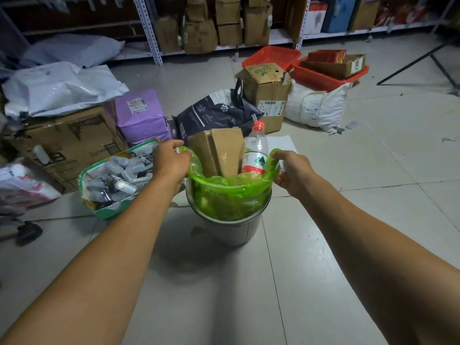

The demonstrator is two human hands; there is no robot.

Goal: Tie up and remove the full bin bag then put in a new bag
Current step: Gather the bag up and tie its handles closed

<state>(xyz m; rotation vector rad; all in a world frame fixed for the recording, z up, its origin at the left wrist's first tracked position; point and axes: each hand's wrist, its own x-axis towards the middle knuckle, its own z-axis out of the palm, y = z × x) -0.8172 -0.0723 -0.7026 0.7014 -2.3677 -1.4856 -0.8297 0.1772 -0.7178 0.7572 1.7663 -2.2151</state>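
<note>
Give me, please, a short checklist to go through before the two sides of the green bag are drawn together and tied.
1. Left hand has a grip on the green bag rim: ok.
2. Right hand has a grip on the opposite rim: ok.
3. Rim is free of the metal bin all round: cannot tell.
4. Cardboard box sits below the rim: not ok, it sticks up.
5. Water bottle sits below the rim: not ok.
6. Bag is free of tears: cannot tell.

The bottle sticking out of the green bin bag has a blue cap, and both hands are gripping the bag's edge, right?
Not quite. In the head view the bottle has a red cap, not blue. The rest holds: the left hand and right hand both grip the edge of the green bin bag.
</note>
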